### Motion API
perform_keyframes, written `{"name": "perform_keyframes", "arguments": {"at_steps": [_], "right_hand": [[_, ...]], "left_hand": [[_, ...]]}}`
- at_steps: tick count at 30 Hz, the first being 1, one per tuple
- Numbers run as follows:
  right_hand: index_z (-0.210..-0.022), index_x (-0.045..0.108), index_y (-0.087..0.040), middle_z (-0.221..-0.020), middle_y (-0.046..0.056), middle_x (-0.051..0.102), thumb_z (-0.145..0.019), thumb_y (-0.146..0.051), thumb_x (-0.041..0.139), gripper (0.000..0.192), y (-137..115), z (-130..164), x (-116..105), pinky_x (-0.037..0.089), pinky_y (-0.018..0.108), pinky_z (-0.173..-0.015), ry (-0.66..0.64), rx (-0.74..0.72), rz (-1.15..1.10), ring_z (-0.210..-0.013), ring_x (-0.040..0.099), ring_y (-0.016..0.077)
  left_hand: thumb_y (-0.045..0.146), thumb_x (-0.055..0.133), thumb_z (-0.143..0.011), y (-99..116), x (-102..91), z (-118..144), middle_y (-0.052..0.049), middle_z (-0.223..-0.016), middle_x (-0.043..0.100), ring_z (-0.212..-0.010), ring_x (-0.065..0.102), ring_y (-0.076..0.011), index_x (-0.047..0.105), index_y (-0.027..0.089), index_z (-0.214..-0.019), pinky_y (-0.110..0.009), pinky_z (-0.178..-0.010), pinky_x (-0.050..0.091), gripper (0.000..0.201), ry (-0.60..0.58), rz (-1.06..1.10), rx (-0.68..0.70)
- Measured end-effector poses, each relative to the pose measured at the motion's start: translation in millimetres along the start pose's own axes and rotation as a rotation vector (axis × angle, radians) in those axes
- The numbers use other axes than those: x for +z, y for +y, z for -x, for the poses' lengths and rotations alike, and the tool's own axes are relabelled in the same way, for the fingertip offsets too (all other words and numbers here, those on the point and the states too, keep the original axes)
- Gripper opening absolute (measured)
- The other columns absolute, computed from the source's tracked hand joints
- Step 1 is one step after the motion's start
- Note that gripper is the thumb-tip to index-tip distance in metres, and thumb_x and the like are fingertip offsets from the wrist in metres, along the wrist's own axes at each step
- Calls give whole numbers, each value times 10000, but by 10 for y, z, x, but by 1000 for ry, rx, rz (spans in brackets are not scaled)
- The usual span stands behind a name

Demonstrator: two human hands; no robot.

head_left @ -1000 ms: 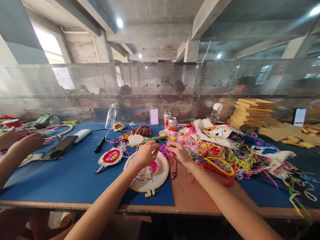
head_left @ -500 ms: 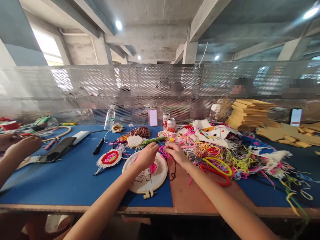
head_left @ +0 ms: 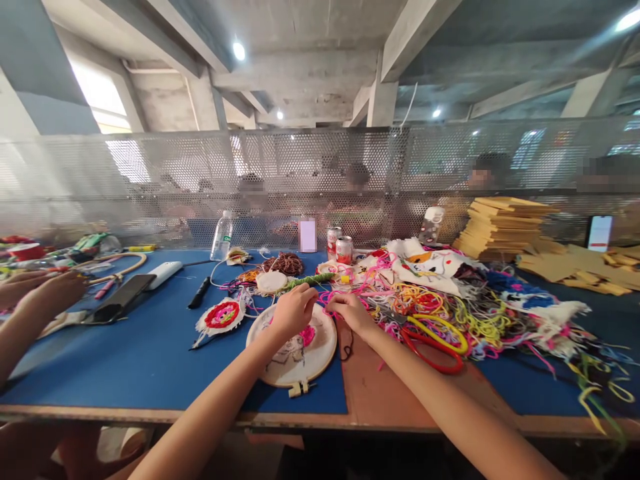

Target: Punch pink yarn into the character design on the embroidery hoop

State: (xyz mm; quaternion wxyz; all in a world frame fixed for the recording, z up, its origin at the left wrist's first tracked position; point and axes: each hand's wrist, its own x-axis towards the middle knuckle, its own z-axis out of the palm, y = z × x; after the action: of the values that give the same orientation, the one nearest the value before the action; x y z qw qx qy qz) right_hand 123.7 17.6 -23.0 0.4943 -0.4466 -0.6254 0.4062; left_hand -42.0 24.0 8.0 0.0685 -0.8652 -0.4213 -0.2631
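Observation:
Above a round embroidery hoop (head_left: 320, 357) on the table, my left hand (head_left: 296, 311) is closed in a pinch. Whatever its fingertips hold is too small to make out. White cloth with dark stitched lines and a bright pink patch fills the hoop, partly hidden by my left hand and forearm. My right hand (head_left: 353, 312) pinches just right of the hoop, close to my left fingertips; its contents cannot be made out either. A dark strand of yarn (head_left: 349, 348) lies below it. Pink yarn shows between and behind the two hands.
Yellow-and-red-handled scissors (head_left: 440, 365) lie on a large yarn heap (head_left: 480, 307) at right. A stitched round patch (head_left: 223, 316), a black pen-like tool (head_left: 199, 293), drink cans (head_left: 344, 249) and a bottle (head_left: 221, 237) stand or lie beyond. Another person's hands (head_left: 50, 297) are at far left.
Both my hands stay pinched over nearly the same spot, with only slight finger movement. The whole view has shifted a little. The hoop rests in the same place.

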Motion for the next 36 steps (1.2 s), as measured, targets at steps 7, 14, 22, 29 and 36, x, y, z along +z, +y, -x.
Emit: {"name": "perform_keyframes", "arguments": {"at_steps": [7,14,22,29,36], "right_hand": [[-573,574,-179,-435,-71,384,-665,-330,554,178,-2,-42,-79,242,230,-467,54,51,-57,-434,327,89],[-524,589,-167,-454,-52,439,-611,-279,611,143,-56,-1,-24,256,228,-472,-38,43,-82,-455,368,86],[-569,589,-178,-496,-51,446,-653,-280,588,132,-92,32,-58,283,228,-503,34,-12,-94,-499,381,94],[-539,582,-170,-384,-74,340,-651,-342,566,206,-9,35,9,222,227,-428,-39,78,-52,-387,295,82],[-577,541,-178,-520,-44,443,-702,-307,553,180,-142,70,-69,287,226,-507,106,-72,69,-509,386,101]], "left_hand": [[167,456,-845,6,-10,-15,-34,-805,596,-762,551,-160,620,182,-803,-247,-669,397,170,-5,161,63],[159,425,-853,-18,10,-18,-45,-800,597,-749,547,-171,616,175,-808,-254,-630,384,197,40,92,44],[132,407,-847,11,-25,-2,-46,-816,611,-752,562,-171,615,178,-814,-245,-609,371,216,-22,78,103],[146,418,-856,-5,-8,7,-38,-828,615,-725,566,-148,611,170,-809,-227,-619,377,200,-23,178,67],[136,421,-840,78,-13,11,-37,-774,607,-688,556,-158,620,175,-784,-239,-560,340,210,-47,72,70]]}}
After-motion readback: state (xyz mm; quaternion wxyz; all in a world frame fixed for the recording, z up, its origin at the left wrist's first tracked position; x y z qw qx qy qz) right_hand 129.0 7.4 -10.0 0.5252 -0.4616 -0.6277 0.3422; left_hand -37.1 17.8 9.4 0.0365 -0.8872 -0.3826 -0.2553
